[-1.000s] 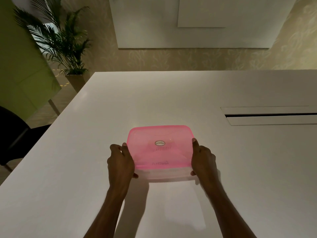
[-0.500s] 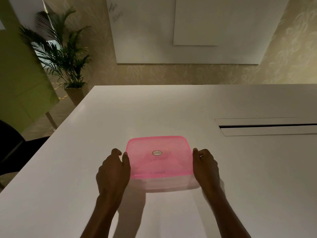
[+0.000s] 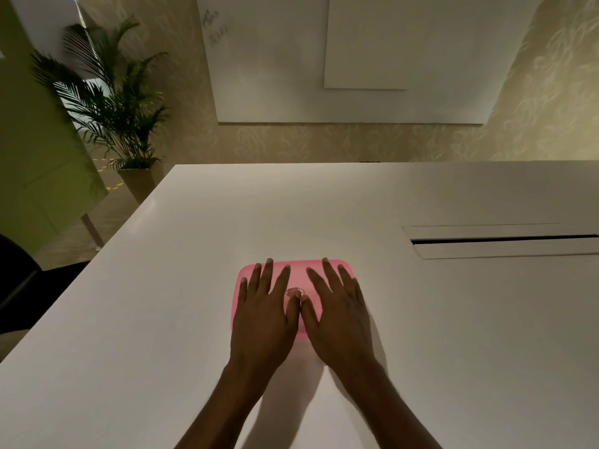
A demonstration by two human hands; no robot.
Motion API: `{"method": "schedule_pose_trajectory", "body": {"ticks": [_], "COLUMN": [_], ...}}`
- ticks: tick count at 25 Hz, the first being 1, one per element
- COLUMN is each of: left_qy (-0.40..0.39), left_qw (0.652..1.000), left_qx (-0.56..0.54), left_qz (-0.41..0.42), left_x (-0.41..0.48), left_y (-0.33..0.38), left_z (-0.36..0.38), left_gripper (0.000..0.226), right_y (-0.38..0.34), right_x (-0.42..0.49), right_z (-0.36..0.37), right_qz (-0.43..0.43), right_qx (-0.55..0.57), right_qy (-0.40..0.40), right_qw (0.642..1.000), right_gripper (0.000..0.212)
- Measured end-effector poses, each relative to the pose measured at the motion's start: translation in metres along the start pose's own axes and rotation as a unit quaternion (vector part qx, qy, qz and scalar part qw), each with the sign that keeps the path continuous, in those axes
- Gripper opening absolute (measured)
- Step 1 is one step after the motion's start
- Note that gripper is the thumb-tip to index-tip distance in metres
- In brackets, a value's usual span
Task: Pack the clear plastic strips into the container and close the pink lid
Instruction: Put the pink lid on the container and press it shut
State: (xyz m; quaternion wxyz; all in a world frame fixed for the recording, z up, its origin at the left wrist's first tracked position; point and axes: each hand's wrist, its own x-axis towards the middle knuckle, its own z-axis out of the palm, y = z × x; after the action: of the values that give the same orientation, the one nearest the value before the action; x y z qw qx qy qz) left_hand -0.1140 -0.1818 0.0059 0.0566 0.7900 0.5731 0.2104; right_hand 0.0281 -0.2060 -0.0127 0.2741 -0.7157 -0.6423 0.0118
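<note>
The pink lid (image 3: 298, 273) lies on top of the container, near the front middle of the white table (image 3: 168, 312). My left hand (image 3: 264, 314) rests flat on the lid's left half, fingers spread. My right hand (image 3: 337, 314) lies flat on its right half, fingers spread too. The two thumbs meet near the oval label at the lid's centre. Both hands cover most of the lid and hide the container body. No clear plastic strips are visible.
A long cable slot (image 3: 505, 241) with a raised flap is set into the table at the right. A potted palm (image 3: 110, 115) stands beyond the table's far left corner. A dark chair (image 3: 16, 286) sits at the left edge.
Both hands have left the container's sides and now lie flat on top of the pink lid. The view has tilted up slightly.
</note>
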Motion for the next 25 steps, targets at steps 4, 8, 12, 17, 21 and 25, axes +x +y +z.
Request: {"method": "schedule_pose_trajectory", "body": {"ticks": [4, 8, 12, 17, 21, 25], "left_qy": [-0.044, -0.046, -0.035, -0.023, -0.031, -0.022], "left_qw": [0.997, 0.997, 0.998, 0.999, 0.999, 0.999], "left_qx": [0.070, 0.066, 0.053, 0.042, 0.032, 0.028], "left_qz": [0.008, 0.008, 0.002, 0.005, 0.004, 0.011], "left_x": [0.003, 0.020, 0.042, 0.077, 0.101, 0.121], "left_y": [-0.004, -0.006, -0.006, -0.011, -0.012, -0.015], "left_z": [0.014, 0.022, 0.029, 0.040, 0.044, 0.048], "left_gripper": [0.061, 0.060, 0.061, 0.055, 0.064, 0.053], "right_y": [0.005, 0.008, 0.014, 0.023, 0.027, 0.030], "right_x": [-0.001, 0.013, 0.039, 0.072, 0.095, 0.114], "right_z": [0.014, 0.018, 0.022, 0.032, 0.039, 0.046], "right_qz": [-0.021, -0.008, -0.013, -0.007, -0.006, -0.003], "right_qx": [-0.077, -0.092, -0.105, -0.115, -0.117, -0.117], "right_qy": [-0.016, -0.029, -0.034, -0.037, -0.032, -0.030], "right_qw": [0.997, 0.995, 0.994, 0.993, 0.993, 0.993], "right_gripper": [0.051, 0.054, 0.053, 0.053, 0.052, 0.052]}}
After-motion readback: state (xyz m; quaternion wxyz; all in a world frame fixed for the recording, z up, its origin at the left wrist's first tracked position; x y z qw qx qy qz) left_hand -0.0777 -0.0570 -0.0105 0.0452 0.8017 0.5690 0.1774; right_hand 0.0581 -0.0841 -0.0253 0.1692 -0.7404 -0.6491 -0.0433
